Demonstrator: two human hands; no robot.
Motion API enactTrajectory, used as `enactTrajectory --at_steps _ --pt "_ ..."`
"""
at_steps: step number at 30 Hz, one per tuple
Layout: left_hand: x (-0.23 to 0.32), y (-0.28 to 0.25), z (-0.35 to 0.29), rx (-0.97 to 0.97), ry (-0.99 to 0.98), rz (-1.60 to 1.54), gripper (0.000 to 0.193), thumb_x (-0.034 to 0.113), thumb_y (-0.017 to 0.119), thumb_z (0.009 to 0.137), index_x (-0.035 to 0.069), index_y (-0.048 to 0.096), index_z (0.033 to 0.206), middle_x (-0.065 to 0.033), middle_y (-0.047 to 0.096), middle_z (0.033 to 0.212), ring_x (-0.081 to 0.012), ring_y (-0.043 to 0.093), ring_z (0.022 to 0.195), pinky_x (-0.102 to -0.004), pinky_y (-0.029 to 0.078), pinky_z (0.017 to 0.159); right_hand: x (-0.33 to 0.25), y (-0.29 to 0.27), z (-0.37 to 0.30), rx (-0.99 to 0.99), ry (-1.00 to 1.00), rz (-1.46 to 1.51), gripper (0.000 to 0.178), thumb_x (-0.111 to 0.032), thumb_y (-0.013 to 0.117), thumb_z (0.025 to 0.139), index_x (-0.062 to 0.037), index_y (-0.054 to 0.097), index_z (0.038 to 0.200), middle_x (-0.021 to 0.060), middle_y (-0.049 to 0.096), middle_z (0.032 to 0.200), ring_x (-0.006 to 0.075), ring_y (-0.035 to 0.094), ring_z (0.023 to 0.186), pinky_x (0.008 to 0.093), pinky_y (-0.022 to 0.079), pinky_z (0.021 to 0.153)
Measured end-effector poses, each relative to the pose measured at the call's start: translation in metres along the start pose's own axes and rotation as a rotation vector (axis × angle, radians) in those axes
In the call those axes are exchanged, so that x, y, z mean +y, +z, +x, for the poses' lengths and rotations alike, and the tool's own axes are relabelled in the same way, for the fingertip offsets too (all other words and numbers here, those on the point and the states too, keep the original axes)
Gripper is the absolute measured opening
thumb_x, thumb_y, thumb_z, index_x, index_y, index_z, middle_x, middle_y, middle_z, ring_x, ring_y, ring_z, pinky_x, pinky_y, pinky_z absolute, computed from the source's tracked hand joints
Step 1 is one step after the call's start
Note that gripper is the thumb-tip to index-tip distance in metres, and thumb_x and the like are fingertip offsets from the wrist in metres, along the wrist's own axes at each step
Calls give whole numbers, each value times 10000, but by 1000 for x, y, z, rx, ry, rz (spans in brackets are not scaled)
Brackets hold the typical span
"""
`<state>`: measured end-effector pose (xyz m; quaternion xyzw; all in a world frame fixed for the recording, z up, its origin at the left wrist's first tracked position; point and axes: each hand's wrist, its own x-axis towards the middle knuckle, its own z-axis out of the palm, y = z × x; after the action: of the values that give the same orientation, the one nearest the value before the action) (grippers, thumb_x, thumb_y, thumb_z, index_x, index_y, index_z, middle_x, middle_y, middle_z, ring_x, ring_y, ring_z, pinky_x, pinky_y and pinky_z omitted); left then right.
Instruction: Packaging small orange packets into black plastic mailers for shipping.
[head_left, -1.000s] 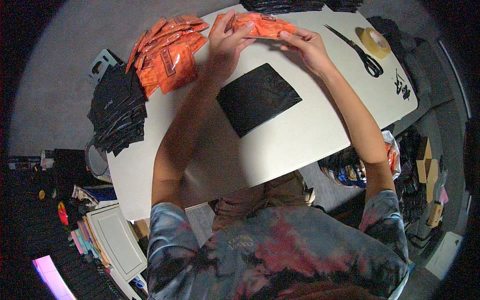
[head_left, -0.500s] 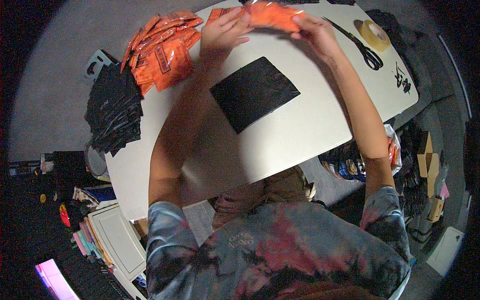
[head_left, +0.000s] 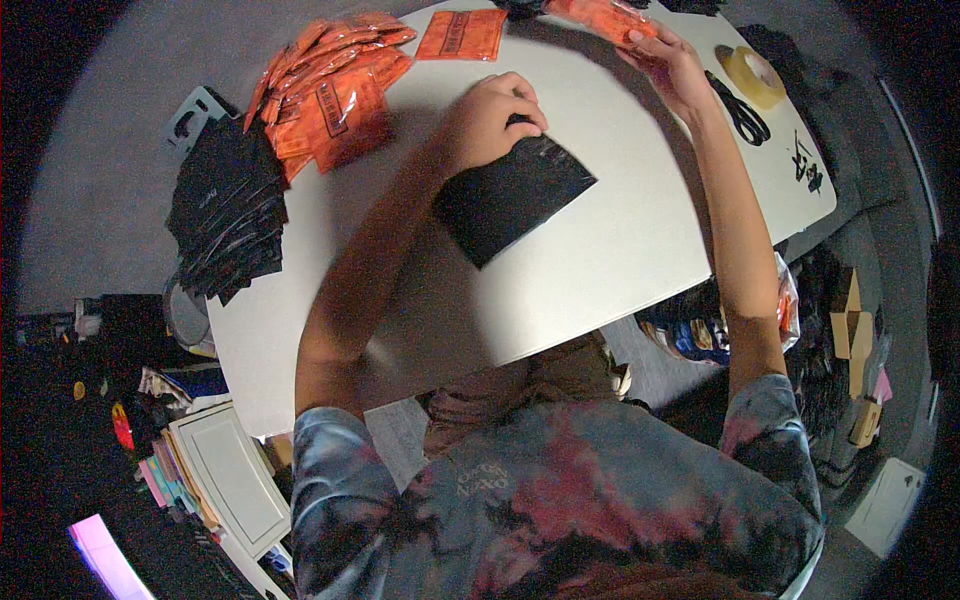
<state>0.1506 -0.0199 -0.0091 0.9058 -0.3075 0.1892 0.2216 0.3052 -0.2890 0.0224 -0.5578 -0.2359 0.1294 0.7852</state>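
Note:
My left hand [head_left: 497,120] is closed, its thumb and fingers pinching the upper edge of a flat black plastic bag [head_left: 520,200] on the white table. Toward the far right, my right hand [head_left: 668,62] grips one end of a clear-wrapped orange packet [head_left: 598,18], held over the table's far edge. A single orange packet [head_left: 461,36] lies flat beyond my left hand. To its left, a heap of similar orange packets [head_left: 345,110] is piled on the table. A stack of black bags [head_left: 228,212] overlaps the table's left edge.
On the right of the white table [head_left: 590,290] lie black-handled scissors [head_left: 748,118], a roll of yellowish tape [head_left: 757,77] and small black scraps [head_left: 806,168]. Dark items sit along the far edge. A white cabinet [head_left: 236,482] stands at lower left, cardboard boxes [head_left: 852,330] at right.
My left hand has let go of the orange packet and come nearer, onto the black bag's edge. My right hand has moved right with the packet. The bag has shifted slightly.

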Motion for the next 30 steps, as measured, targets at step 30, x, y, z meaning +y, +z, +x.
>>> enactTrajectory --at_steps 30 --pt "2 -44 15 145 73 -97 94 166 790 769 114 727 816 -21 684 830 -231 645 844 -349 510 784 -2 -9 -4 -342 56 -139 408 -128 641 953 2 562 1331 109 665 1215 187 660 1097 344 545 1015"
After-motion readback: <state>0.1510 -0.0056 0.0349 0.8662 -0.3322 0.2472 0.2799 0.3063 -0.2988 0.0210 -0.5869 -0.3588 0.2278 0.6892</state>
